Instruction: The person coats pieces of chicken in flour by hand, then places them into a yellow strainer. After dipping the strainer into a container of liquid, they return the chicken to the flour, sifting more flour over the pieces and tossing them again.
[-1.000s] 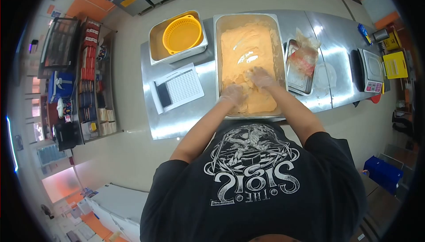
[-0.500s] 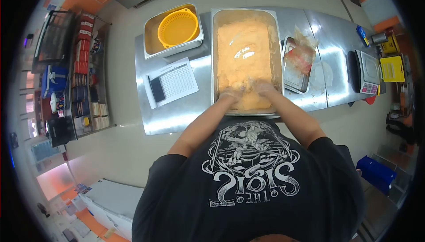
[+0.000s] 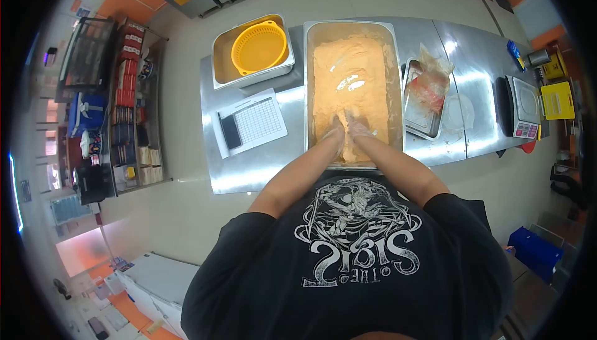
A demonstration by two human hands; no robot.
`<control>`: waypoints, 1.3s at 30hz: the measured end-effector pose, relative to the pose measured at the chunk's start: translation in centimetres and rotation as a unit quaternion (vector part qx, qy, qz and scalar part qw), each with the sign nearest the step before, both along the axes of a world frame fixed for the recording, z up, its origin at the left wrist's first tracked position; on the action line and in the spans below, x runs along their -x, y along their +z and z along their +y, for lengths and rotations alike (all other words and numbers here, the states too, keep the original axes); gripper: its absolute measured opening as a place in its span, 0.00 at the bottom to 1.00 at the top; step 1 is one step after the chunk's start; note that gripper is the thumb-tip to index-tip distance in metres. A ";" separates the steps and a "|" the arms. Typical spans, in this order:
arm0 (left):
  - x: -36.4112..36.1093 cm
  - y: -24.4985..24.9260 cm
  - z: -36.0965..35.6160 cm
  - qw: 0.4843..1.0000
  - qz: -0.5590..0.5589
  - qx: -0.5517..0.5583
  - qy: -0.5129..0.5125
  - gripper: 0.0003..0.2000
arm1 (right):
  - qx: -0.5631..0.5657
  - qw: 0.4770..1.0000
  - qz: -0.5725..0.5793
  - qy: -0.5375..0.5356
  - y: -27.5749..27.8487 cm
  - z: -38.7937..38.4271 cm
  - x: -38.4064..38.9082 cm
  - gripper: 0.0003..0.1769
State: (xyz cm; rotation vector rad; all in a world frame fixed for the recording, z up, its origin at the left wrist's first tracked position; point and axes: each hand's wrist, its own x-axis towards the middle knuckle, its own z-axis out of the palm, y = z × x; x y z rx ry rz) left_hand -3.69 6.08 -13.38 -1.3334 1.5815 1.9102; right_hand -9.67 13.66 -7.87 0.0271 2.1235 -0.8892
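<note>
A deep metal tray (image 3: 398, 91) holds a wide mass of soft orange mixture (image 3: 348, 60), shiny in its middle. My left hand (image 3: 336, 130) and my right hand (image 3: 359, 128) are side by side at the tray's near end, close to each other. Both seem to wear thin clear gloves. The fingers of both are sunk in the mixture or smeared with it, so their shape and anything between them is hidden.
Left of the tray are a metal pan (image 3: 222, 69) with a yellow basket (image 3: 259, 46), and a phone (image 3: 231, 132) on a gridded sheet (image 3: 260, 119). To the right are a small tray (image 3: 410, 122) with a plastic bag (image 3: 429, 88), and a scale (image 3: 525, 107).
My two hands have moved inward from a wider spacing and are now close together in the mixture. The whole view has shifted slightly.
</note>
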 end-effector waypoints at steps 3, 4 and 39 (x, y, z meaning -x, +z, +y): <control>0.2 -0.4 -0.7 0.990 0.061 -0.116 0.043 0.32 | 0.011 0.998 0.067 -0.003 -2.6 0.6 1.3 0.41; 0.3 -0.5 -1.0 0.984 0.081 -0.151 0.048 0.31 | 0.011 0.993 0.103 0.050 -2.3 1.0 2.1 0.38; -3.1 10.2 -1.9 0.701 -0.070 0.297 -0.645 0.20 | -0.152 0.850 0.161 0.478 -5.8 7.1 -0.5 0.18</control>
